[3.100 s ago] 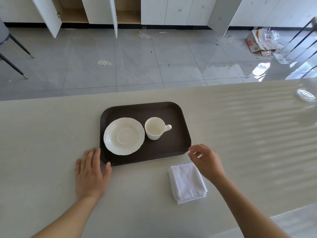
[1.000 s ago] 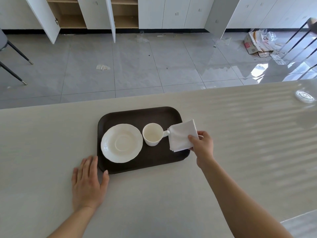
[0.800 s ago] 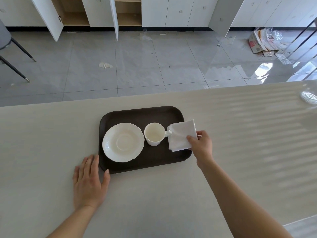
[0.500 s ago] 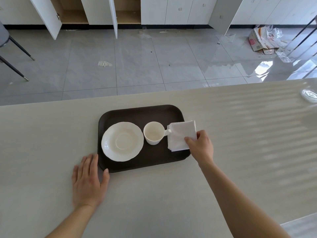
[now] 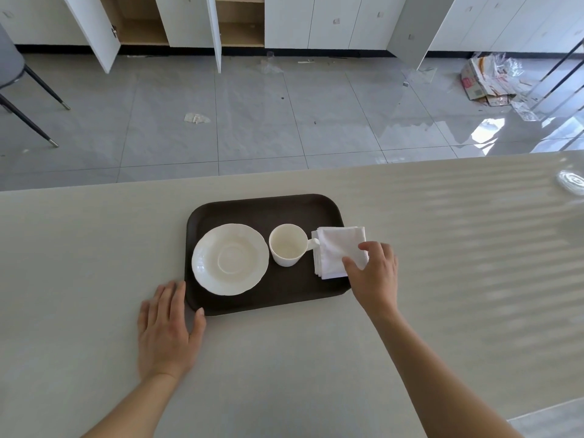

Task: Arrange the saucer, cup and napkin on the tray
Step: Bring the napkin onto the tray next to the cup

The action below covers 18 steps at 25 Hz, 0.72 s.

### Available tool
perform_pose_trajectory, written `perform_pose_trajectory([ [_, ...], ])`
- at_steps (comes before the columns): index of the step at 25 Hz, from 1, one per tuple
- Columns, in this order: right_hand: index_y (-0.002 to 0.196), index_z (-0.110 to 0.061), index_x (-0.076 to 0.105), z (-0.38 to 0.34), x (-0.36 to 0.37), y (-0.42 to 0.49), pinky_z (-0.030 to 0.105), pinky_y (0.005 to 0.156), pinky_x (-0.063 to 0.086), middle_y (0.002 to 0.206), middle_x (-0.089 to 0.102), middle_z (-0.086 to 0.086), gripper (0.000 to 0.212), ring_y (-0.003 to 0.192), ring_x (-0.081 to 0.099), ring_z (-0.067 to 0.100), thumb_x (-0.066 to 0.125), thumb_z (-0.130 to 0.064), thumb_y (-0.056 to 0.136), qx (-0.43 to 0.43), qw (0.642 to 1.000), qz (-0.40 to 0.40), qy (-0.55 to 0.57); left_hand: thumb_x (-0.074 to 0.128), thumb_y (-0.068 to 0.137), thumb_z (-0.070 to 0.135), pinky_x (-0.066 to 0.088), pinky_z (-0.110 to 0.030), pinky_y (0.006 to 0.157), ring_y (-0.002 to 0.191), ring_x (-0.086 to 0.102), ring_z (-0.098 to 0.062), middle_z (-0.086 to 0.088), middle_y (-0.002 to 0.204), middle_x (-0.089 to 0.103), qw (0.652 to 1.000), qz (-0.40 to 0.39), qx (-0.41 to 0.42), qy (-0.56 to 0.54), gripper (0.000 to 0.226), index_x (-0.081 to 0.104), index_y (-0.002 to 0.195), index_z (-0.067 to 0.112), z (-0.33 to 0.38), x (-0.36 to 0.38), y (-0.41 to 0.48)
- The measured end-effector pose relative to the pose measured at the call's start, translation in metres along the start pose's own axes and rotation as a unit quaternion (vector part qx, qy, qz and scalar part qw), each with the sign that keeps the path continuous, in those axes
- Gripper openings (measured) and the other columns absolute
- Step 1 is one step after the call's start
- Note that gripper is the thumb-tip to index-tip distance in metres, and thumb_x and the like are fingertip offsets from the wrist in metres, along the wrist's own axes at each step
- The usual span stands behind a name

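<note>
A dark brown tray [image 5: 268,210] lies on the pale counter. On its left part rests a white saucer [image 5: 230,259]; a white cup [image 5: 287,249] stands upright beside it, handle pointing right. A folded white napkin [image 5: 338,251] lies at the tray's right end, covering the cup's handle tip and overhanging the tray's right rim. My right hand [image 5: 374,275] pinches the napkin's near right corner between thumb and fingers. My left hand [image 5: 167,330] lies flat on the counter, fingers spread, fingertips touching the tray's near left corner.
The counter [image 5: 442,279] stretches wide to both sides of the tray; its far edge runs just behind the tray. A clear glass object [image 5: 572,181] sits at the far right. Beyond are grey floor tiles, open white cabinets, chair legs at left.
My right hand lifted the napkin from the counter in front of the tray and has lowered it onto the tray's right end. The left hand has stayed at the tray's corner.
</note>
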State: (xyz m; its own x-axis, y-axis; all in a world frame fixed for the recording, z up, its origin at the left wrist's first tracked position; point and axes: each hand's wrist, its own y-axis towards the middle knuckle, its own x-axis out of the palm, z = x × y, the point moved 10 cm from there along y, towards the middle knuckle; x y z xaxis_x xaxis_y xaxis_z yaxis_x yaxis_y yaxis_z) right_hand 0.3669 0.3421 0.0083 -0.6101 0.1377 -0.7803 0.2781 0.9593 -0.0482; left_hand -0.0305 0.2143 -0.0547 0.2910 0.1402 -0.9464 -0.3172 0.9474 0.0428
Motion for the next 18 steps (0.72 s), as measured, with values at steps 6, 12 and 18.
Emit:
perform_pose_trajectory([
  [6,0.098,-0.017,0.064,-0.048,-0.005,-0.004,0.029,0.073,0.049,0.093,0.063,-0.006,0.013,0.084,0.061,0.016,0.071,-0.019,0.087,-0.087,0.995,-0.01,0.042,0.034,0.09,0.049,0.021,-0.05,0.12,0.143,0.034,-0.03,-0.013,0.149,0.046,1.0,-0.014,-0.008,-0.007,0.067,0.041,0.145,0.011,0.001,-0.002,-0.001],
  [12,0.084,-0.019,0.068,-0.153,0.015,0.007,0.016,0.065,0.046,0.08,0.066,-0.008,0.005,0.072,0.06,0.007,0.068,-0.019,0.089,-0.215,0.971,-0.075,0.067,0.05,0.085,0.048,0.026,-0.041,0.115,0.135,0.041,-0.024,-0.003,0.145,0.05,0.985,-0.026,-0.094,-0.143,0.062,0.051,0.138,0.017,-0.008,-0.018,0.009],
  [18,0.089,-0.011,0.073,-0.234,0.081,0.013,0.034,0.069,0.053,0.086,0.07,0.003,0.009,0.077,0.063,0.022,0.065,-0.016,0.091,-0.333,0.925,-0.183,-0.023,0.069,0.086,0.036,0.046,-0.036,0.091,0.115,0.052,-0.023,-0.002,0.119,0.06,0.975,0.011,-0.12,-0.185,0.047,0.059,0.128,0.017,0.019,-0.048,0.029],
])
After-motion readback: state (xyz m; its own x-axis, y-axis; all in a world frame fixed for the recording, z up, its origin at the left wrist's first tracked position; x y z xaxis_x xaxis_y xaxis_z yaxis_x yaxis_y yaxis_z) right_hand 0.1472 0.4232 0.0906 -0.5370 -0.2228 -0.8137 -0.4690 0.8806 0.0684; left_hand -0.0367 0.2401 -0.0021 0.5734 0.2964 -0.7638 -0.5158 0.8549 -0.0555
